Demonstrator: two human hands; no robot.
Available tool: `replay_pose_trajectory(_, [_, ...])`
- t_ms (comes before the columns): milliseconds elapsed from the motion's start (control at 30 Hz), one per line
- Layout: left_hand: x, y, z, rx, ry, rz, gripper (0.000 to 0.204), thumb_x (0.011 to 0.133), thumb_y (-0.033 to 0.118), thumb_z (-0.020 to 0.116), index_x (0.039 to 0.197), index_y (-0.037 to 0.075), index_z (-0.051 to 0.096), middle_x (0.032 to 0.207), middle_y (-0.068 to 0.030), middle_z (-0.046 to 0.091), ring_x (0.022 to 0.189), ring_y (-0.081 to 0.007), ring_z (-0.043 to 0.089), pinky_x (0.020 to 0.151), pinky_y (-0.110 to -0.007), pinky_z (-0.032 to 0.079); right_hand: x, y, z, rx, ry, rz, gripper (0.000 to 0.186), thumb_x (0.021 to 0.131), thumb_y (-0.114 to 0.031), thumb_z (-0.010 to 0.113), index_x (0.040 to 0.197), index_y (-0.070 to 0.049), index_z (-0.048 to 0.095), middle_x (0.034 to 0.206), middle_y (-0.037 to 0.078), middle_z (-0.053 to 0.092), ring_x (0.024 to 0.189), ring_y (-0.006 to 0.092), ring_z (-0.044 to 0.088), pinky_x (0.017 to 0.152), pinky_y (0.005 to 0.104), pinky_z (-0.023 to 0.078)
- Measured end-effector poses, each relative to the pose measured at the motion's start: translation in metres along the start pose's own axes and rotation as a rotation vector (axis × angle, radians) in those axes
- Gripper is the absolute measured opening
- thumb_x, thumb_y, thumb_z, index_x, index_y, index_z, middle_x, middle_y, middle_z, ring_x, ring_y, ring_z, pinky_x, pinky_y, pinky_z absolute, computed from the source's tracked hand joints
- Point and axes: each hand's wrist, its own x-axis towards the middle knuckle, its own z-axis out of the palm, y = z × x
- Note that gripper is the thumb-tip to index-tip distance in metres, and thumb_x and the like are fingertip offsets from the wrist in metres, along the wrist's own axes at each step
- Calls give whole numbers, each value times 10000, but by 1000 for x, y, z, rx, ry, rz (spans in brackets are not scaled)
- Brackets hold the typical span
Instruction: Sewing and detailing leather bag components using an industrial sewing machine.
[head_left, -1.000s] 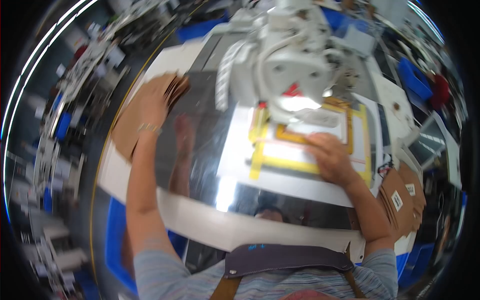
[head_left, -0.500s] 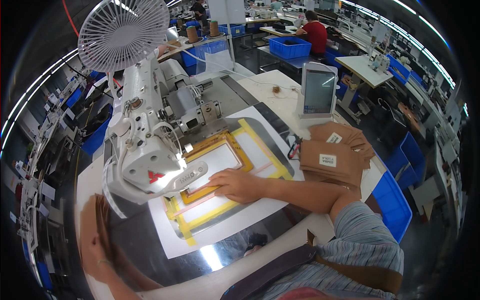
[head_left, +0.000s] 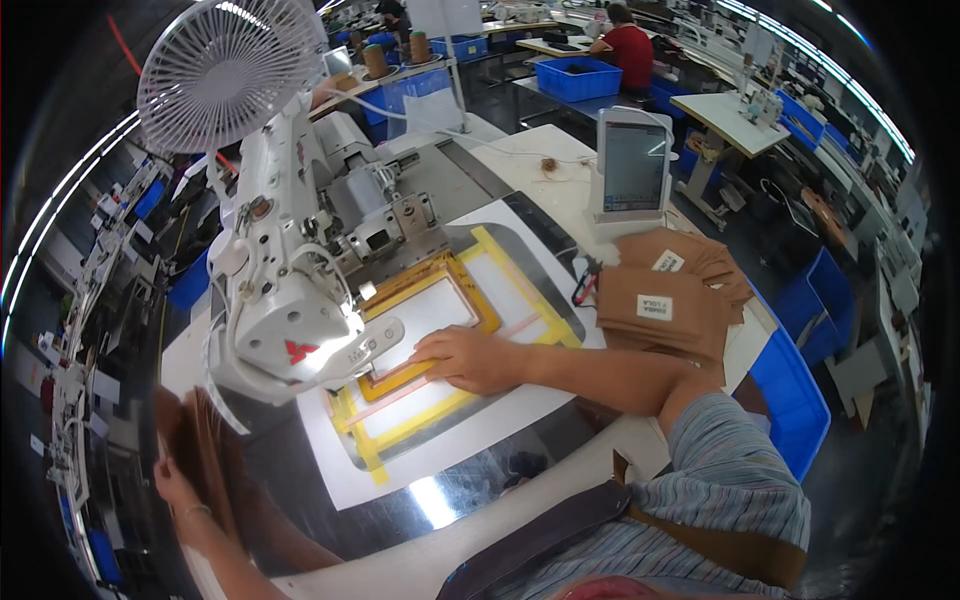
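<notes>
My right hand (head_left: 470,360) lies on the lower edge of a yellow rectangular frame (head_left: 478,300), fingers apart and slightly bent. The frame sits on a white sheet (head_left: 345,485) with yellow tape strips, beneath the head of a white sewing machine (head_left: 265,280). At the far left, my left hand (head_left: 180,485) grips the edge of a stack of brown pieces (head_left: 190,430), perhaps fabric or leather; some of its fingers are hidden. The stack is upright or tilted on the dark glossy plate (head_left: 390,530).
More brown labelled pieces (head_left: 665,320) lie at right beside a small red-and-black tool (head_left: 585,287), a screen (head_left: 632,170) and a blue bin (head_left: 790,390). A fan (head_left: 225,75) stands above the machine. A co-worker in red (head_left: 625,55) sits behind another blue bin (head_left: 578,80).
The view has swung up toward the room. My left hand has moved nearer me along the left side with the brown stack. My right hand remains on the yellow frame.
</notes>
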Motion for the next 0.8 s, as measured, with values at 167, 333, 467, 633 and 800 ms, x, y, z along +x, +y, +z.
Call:
replay_pose_trajectory(167, [-62,105,-23,186,-52,341,202,986,28,632,1173,28,709,1016,-147,676,892,-286,680,779,-397,538,5,-5,-4,-40,2,-101,161,899,-62,668,1048,-41,726,1355,131,647,1354,322,538,1105,460,430])
replay_pose_trajectory(333, [-193,188,-27,87,-435,724,425,902,-48,636,1295,89,719,979,-118,655,866,-313,656,774,-419,547,20,-27,-8,-72,-130,-180,210,832,-83,719,1041,-66,735,1308,102,673,1325,297,561,1096,464,425])
replay_pose_trajectory(467, [-252,201,-30,106,-529,845,500,807,-9,687,1291,110,713,986,-65,646,893,-242,641,766,-353,556,43,-56,7,-83,-219,-241,204,866,-145,758,1052,-65,732,1282,71,691,1234,260,614,1020,427,495])
replay_pose_trajectory(633, [-271,194,-44,185,-426,846,482,838,19,692,1315,96,688,1007,-57,650,913,-241,642,772,-359,555,76,-78,57,-227,-83,-346,185,849,-134,741,1010,-51,707,1055,47,654,1035,201,658,796,350,556])
replay_pose_trajectory(800, [-274,153,-79,351,-359,723,378,871,12,682,1245,58,706,1033,-76,680,920,-257,664,775,-381,558,84,-77,81,-437,-77,-371,201,811,-93,727,1003,-48,687,984,43,617,925,175,679,664,306,564])
